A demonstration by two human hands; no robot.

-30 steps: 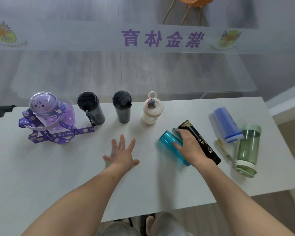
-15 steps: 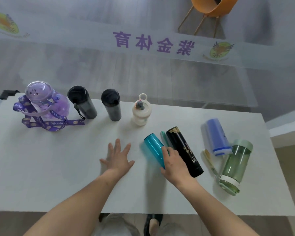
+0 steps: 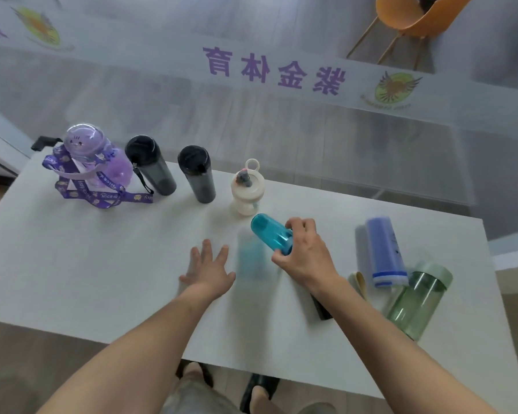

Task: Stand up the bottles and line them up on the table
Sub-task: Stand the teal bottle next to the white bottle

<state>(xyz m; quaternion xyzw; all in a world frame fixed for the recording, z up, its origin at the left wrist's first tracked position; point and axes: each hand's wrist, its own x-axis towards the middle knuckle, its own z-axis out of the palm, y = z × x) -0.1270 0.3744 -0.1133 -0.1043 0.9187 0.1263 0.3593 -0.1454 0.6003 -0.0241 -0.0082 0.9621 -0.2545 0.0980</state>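
Wrapped around the teal bottle, my right hand grips it near its lower end, thumb on the near side and fingers curled over the far side. The bottle is lifted off the white table and tilted, its round end pointing up and to the left, just in front of the small cream bottle. My left hand lies flat on the table with the fingers spread, holding nothing, a little to the left of the teal bottle and apart from it.

Along the far edge four bottles stand upright in a row: the purple bottle with its printed strap, two dark bottles, then the cream one. To the right of my right hand, a blue bottle lies on its side, and a green bottle lies beside it, near the table's right edge. A black bottle lies mostly hidden under my right forearm; only its near end shows.
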